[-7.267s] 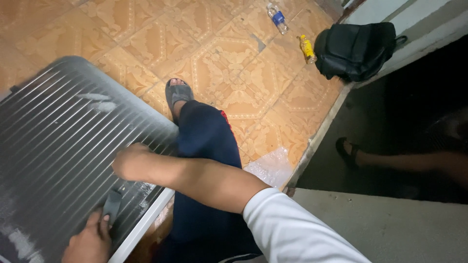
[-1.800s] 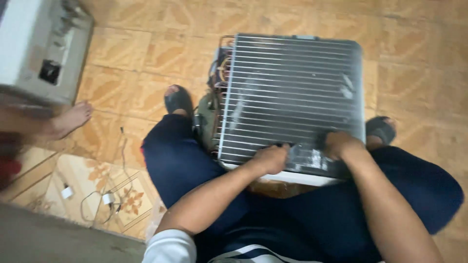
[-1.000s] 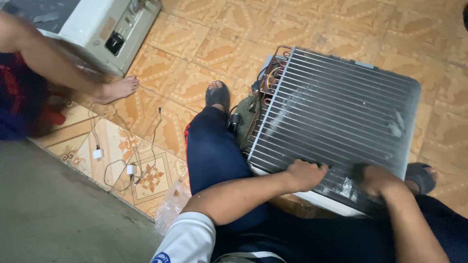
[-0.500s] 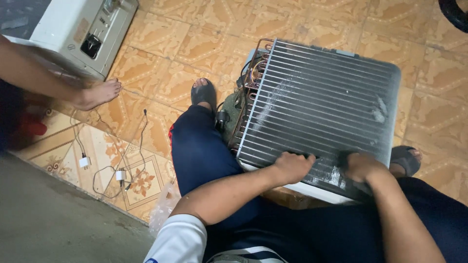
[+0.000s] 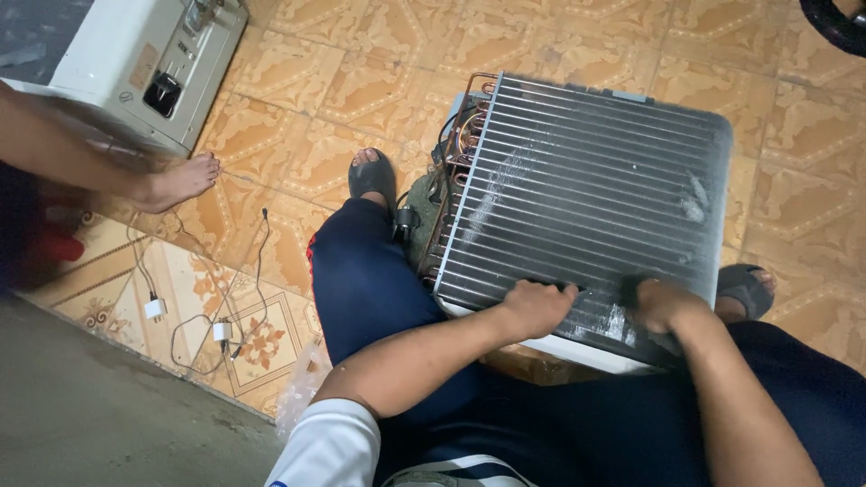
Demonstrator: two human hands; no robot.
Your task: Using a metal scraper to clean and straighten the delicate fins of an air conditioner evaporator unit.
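I am sitting on the tiled floor [image 5: 577,36] with my legs apart, and the air conditioner unit [image 5: 586,207] is standing between my knees, its finned coil face turned up toward me. My left hand [image 5: 536,307] is resting on the near edge of the coil, with the fingers curled down on the fins; it is pressing on the surface, not closing around anything. My right hand [image 5: 663,305] is lying on the same near edge, a little to the right, also half closed with the fingers bent on the fins, and I cannot tell if it is holding something small under it. Between the two hands a pale scraped patch is showing on the fins. The copper tube bends [image 5: 469,135] are running down the left side of the unit, just beside my left leg. My left sandal [image 5: 372,176] is touching the floor near those tubes, and my right sandal [image 5: 744,289] is showing behind the right corner of the unit. Farther left, another person's bare foot [image 5: 176,185] is resting beside a white appliance casing [image 5: 144,63], and two white chargers with cables [image 5: 185,320] are lying on the floor.
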